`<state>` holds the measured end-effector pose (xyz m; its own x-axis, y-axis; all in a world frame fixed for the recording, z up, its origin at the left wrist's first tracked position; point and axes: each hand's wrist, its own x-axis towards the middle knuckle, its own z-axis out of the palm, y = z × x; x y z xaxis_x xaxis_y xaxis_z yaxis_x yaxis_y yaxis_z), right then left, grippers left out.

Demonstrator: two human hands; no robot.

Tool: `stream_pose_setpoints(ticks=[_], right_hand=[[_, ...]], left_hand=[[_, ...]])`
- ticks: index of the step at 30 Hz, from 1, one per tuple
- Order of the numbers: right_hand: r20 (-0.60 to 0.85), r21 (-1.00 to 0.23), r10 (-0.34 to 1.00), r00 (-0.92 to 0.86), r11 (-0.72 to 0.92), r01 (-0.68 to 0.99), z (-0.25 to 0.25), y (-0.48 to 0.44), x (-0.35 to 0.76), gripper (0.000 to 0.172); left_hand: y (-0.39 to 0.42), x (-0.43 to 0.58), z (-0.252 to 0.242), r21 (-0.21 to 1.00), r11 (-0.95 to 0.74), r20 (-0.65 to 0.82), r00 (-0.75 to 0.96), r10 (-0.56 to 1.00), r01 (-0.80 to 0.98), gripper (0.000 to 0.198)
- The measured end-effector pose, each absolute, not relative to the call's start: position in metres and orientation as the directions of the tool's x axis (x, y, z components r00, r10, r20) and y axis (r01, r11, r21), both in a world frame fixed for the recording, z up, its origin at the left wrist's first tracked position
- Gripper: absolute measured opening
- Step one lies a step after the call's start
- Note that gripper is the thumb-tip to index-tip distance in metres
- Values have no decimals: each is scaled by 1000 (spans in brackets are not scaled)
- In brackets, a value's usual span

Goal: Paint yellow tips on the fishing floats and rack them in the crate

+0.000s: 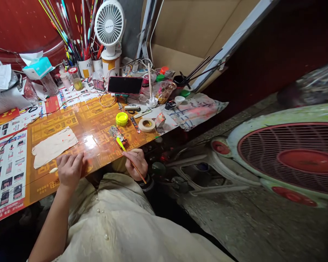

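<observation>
My right hand (136, 163) is closed on a thin paintbrush (138, 170) with an orange-brown handle. Bright yellow paint coats the brush's tip, which is over a small paint-smeared piece (117, 134) on the table; whether they touch I cannot tell. Just beyond is an open tub of neon yellow paint (121, 118). My left hand (70, 169) rests at the table's front edge with its fingers curled in, and what they hold, if anything, is hidden. Beside its knuckles shows a small whitish pointed thing (54, 170). A pale cloth (54, 146) with orange specks lies flat just beyond that hand.
A masking tape roll (147, 124) lies right of the paint tub. Behind stand a phone (125, 85), a white fan (109, 23), a cup of thin colourful rods (85, 68), a lidded jar (75, 79) and a tissue pack (38, 68). A large floor fan (289, 153) is at right.
</observation>
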<state>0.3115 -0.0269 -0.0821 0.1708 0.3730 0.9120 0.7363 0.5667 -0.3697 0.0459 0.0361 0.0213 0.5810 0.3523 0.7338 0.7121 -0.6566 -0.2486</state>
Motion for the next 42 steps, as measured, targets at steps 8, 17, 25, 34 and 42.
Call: stream_pose_setpoints(ticks=[8,17,25,34,42], right_hand=[[910,-370,374,179,538,757,-81,-25,308,43],[910,-364,374,177,521,772,-80,-23,306,42],[899,-384,402,174,534,753,-85,-23,307,41],[896,-400,408,177,566,720,-83,-24,305,42],[899,-397,395,189,554,731,-80,-23,305,40]], left_hand=[[36,44,19,-211,-654,723,566,395,727,20],[36,46,21,-225,-655,727,572,380,722,17],[36,46,21,-213,-651,727,563,393,729,19],[37,45,18,-182,-661,727,552,407,728,19],[39,45,18,-205,-659,738,557,382,723,19]])
